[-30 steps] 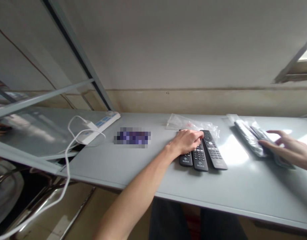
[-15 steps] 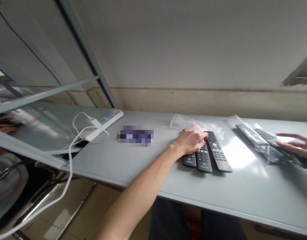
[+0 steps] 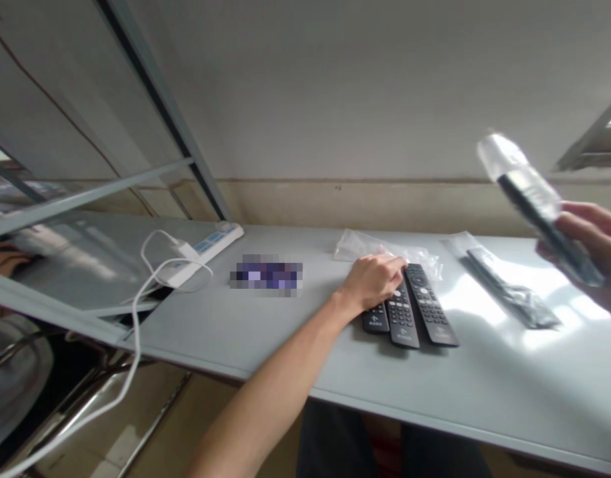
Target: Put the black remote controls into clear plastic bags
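Observation:
Three black remote controls lie side by side on the grey table: a left one (image 3: 375, 321), a middle one (image 3: 403, 324) and a right one (image 3: 429, 305). My left hand (image 3: 375, 282) rests over the upper part of the left and middle ones, its fingers curled down on them and hiding their top ends. At the far right, my right hand (image 3: 591, 232) is raised above the table and grips a remote control in a clear plastic bag (image 3: 531, 199), tilted and slightly blurred. Below it, another bagged remote control (image 3: 504, 282) lies flat.
Crumpled clear plastic bags (image 3: 359, 247) lie behind the three remotes. A pixelated dark blue item (image 3: 268, 273) is left of my arm. A white power strip (image 3: 205, 252) with a plugged-in white cable (image 3: 138, 318) sits by the metal frame (image 3: 166, 106). Another person's hand (image 3: 6, 255) shows at the far left.
My right hand has lifted one bagged remote control off the table, up into the air. The other bagged one stays lying there. My left hand has stayed on the remotes.

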Motion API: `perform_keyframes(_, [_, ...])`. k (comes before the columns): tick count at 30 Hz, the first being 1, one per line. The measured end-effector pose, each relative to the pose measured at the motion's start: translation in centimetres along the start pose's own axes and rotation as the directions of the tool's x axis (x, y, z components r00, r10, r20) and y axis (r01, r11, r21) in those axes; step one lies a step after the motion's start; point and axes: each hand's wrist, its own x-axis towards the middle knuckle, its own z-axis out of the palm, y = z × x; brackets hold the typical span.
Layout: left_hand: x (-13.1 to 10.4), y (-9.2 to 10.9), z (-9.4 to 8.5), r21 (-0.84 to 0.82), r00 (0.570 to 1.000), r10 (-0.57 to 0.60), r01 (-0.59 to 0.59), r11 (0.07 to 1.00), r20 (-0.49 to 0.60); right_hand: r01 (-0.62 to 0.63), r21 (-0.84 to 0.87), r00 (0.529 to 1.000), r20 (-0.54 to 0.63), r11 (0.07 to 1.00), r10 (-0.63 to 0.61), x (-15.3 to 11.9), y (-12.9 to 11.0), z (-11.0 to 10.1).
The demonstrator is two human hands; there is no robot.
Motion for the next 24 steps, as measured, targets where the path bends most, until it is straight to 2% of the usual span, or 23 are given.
perform_keyframes(2, [-0.1,0.0,-0.2,-0.058,0.993,-0.031,0.025,0.998,-0.113,-0.066,0.095,0.986,0.158,0.993,0.050,0.6,1.3,3.1])
perform_keyframes(4, [-0.2,0.1,-0.4,-0.142,0.979,-0.069,0.042,0.989,-0.191,-0.157,0.096,0.936,0.333,0.983,0.117,0.3,2.6,5.7])
perform_keyframes(6, [-0.4,0.0,-0.6,-0.236,0.961,-0.126,0.067,0.969,-0.244,-0.191,0.074,0.875,0.464,0.979,0.136,-0.7,3.7,7.2])
perform_keyframes(8, [-0.5,-0.2,-0.8,-0.344,0.934,-0.216,0.110,0.932,-0.285,-0.187,0.058,0.833,0.538,0.981,0.127,-1.8,4.7,7.7])
perform_keyframes(11, [-0.3,-0.6,-0.8,-0.556,0.891,-0.336,0.120,0.823,-0.304,-0.148,0.035,0.813,0.573,0.988,0.101,-2.8,5.7,7.2])
perform_keyframes(15, [0.4,-0.8,-0.7,-0.801,0.877,-0.434,0.102,0.590,-0.208,-0.126,-0.006,0.808,0.580,0.992,0.106,-3.2,6.3,6.9])
perform_keyframes(18, [0.9,-0.8,-0.5,-0.883,0.839,-0.508,0.076,0.463,-0.194,-0.115,-0.012,0.816,0.569,0.993,0.101,-3.3,6.3,7.3])
perform_keyframes(21, [1.2,-1.1,-0.3,-0.956,0.789,-0.595,0.033,0.292,-0.154,-0.134,0.043,0.845,0.527,0.990,0.091,-3.3,6.2,7.5])
perform_keyframes(24, [1.3,-1.6,-0.3,-0.992,0.744,-0.663,0.001,0.124,-0.082,-0.211,0.114,0.817,0.565,0.971,0.111,-3.0,6.3,7.2])
